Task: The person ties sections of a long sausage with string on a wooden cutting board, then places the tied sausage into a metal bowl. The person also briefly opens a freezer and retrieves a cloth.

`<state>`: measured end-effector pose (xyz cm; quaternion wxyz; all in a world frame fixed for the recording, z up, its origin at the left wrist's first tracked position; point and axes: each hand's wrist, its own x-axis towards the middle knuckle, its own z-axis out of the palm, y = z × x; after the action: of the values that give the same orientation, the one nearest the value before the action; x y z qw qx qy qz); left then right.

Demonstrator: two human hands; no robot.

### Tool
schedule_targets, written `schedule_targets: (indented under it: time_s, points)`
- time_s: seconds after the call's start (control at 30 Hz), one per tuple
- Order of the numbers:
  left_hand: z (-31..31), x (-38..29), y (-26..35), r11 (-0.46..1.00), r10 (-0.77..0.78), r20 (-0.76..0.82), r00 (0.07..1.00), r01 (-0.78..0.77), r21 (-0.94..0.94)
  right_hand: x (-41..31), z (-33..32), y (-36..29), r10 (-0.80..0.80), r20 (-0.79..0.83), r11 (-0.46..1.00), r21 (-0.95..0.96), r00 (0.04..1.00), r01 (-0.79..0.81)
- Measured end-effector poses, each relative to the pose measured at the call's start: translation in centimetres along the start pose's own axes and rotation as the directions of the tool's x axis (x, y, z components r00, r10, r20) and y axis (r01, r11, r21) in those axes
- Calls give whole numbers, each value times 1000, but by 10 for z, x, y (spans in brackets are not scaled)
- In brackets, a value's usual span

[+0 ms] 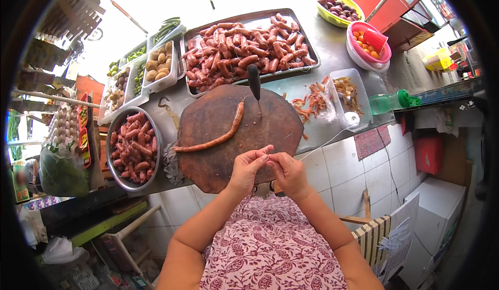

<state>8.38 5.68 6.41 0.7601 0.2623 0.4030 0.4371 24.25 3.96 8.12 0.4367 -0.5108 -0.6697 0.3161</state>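
Observation:
Both my hands meet over the near edge of a worn wooden chopping board (210, 173). My left hand (249, 167) and my right hand (287, 172) pinch a white string (325, 144) that runs from a spool (352, 119) on the right; its stretch between my fingertips is mostly hidden. One long, curved, unsectioned sausage (228, 134) lies on the board, its upper end tied off. A black-handled knife (254, 81) stands upright, its tip in the wood. Behind the board, a metal tray (315, 56) holds a heap of short tied sausages (249, 50).
At left stands a steel bowl (110, 153) of sausages beside plastic bins of potatoes (160, 62) and limes. At right are a plastic container (360, 91) of dried casing-like scraps, a green bottle (390, 102), a pink basket (388, 52) of orange fruit and a yellow basket (325, 15) of red onions.

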Motion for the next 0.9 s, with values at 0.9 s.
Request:
schedule_targets:
  time_s: [0.9]
  points:
    - [-114, 55, 29, 236, 179, -165, 970, 120, 964, 4, -4, 29, 410, 369, 889, 46, 834, -456]
